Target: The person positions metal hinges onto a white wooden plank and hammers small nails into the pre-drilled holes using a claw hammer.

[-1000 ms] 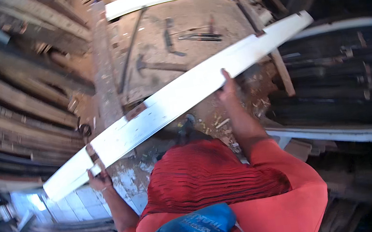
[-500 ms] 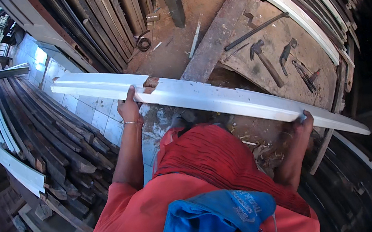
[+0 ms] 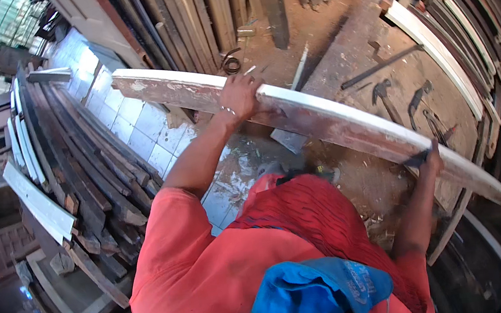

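A long wooden board (image 3: 342,135) spans the view in front of me, sloping from upper left to lower right. Its narrow edge is painted white, while the broad face turned toward me is bare, worn brown wood. Over the white edge, near the middle of the board, my left hand (image 3: 239,97) is closed with its knuckles up and a thin bracelet at the wrist. My right hand (image 3: 432,161) grips the board toward its right end; something dark shows beside the fingers, too blurred to name. A workbench (image 3: 355,89) lies beyond the board.
On the bench are a hammer (image 3: 386,100), a second hammer (image 3: 419,102), pincers (image 3: 436,127) and a dark metal bar (image 3: 381,67). Stacked timber strips (image 3: 81,147) fill the left side. Upright planks (image 3: 216,15) stand at the back, and more lengths (image 3: 467,20) lie at the far right.
The board has been rolled over, so its brown face shows instead of the white, notched one. My left hand moved right along it and now lies over its top edge.
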Action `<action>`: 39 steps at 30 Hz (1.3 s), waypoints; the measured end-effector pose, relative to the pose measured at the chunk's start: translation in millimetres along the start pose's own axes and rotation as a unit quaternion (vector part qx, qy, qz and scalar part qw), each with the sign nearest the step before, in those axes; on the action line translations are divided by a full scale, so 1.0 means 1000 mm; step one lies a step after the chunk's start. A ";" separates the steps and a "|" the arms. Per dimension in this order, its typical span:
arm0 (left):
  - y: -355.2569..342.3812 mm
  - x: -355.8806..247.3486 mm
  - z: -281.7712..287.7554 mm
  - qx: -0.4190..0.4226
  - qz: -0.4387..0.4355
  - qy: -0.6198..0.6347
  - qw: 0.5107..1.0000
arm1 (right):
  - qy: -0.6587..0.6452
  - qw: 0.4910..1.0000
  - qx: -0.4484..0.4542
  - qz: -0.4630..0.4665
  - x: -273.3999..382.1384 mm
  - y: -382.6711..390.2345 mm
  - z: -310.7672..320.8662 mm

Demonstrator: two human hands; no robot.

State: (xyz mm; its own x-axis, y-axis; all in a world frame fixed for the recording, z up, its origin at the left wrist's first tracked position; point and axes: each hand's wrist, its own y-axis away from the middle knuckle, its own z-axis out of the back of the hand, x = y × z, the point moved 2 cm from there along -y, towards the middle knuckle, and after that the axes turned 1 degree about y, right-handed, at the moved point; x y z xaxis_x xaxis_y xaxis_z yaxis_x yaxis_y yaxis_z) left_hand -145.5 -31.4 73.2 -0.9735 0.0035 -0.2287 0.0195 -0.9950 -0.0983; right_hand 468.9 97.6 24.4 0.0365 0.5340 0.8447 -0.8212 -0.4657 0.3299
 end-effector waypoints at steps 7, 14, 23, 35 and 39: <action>-0.025 0.004 -0.017 0.173 0.083 0.028 0.981 | -0.039 0.997 0.031 0.058 -0.037 0.010 -0.001; -0.043 0.048 -0.046 0.254 0.088 0.105 0.957 | -0.089 0.976 0.187 -0.065 -0.177 0.033 0.051; -0.041 0.100 -0.061 0.465 0.013 0.136 0.875 | -0.005 0.941 0.311 -0.133 -0.231 0.145 0.049; -0.018 0.082 -0.032 0.363 0.063 0.113 0.923 | -0.127 0.945 0.299 -0.024 -0.135 0.235 0.000; -0.012 0.037 0.014 0.311 0.059 0.053 0.947 | -0.180 0.937 0.296 -0.038 -0.105 0.256 0.000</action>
State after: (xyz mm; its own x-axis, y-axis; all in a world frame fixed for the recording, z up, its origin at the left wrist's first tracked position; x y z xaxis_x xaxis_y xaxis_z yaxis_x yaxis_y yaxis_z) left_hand -185.0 -20.8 78.9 -0.9441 -0.1331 -0.3016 -0.0442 -0.8555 0.5160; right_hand 254.5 -78.0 20.0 0.3602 0.3586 0.8612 -0.3529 -0.8022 0.4816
